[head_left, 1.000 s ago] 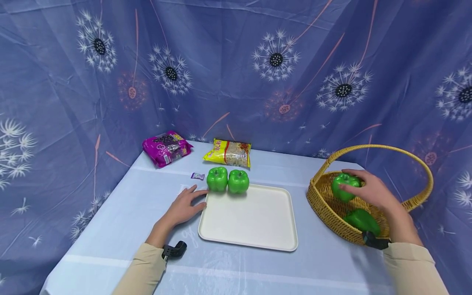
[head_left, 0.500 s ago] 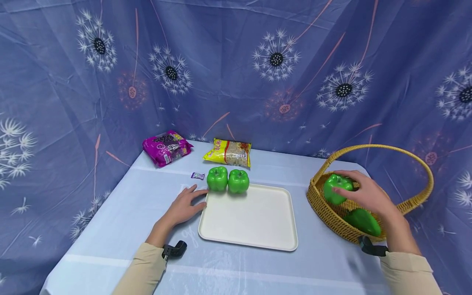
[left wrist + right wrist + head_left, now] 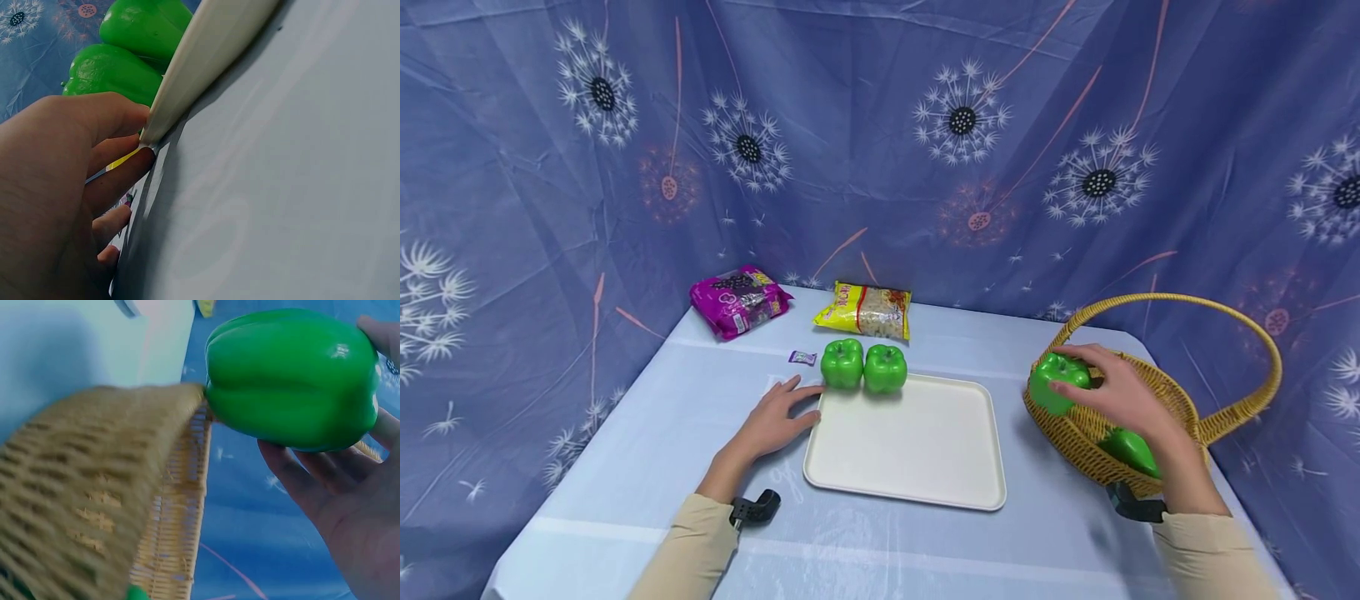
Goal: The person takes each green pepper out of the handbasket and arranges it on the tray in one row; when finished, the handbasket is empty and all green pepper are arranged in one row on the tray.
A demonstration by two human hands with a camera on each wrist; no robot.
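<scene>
My right hand (image 3: pixel 1116 392) grips a green bell pepper (image 3: pixel 1051 390) between thumb and fingers, held up at the left rim of a wicker basket (image 3: pixel 1078 446). In the right wrist view the pepper (image 3: pixel 290 378) lies sideways just beyond the woven edge. Another green pepper (image 3: pixel 1127 451) stays inside the basket, partly covered by my wrist. Two more bell peppers, one (image 3: pixel 842 364) left of the other (image 3: pixel 885 370), stand side by side at the back left of a cream tray (image 3: pixel 917 450). My left hand (image 3: pixel 773 422) lies with relaxed fingers, fingertips right at the tray's left rim.
A purple snack bag (image 3: pixel 739 302) and a yellow snack bag (image 3: pixel 865 311) lie at the back of the table. A small purple wrapped candy (image 3: pixel 802 358) is left of the peppers. The basket's tall handle (image 3: pixel 1262 350) arches above its right side.
My right hand has carried the bell pepper left, from inside the basket to its left rim. The left hand, tray and other peppers have kept their places.
</scene>
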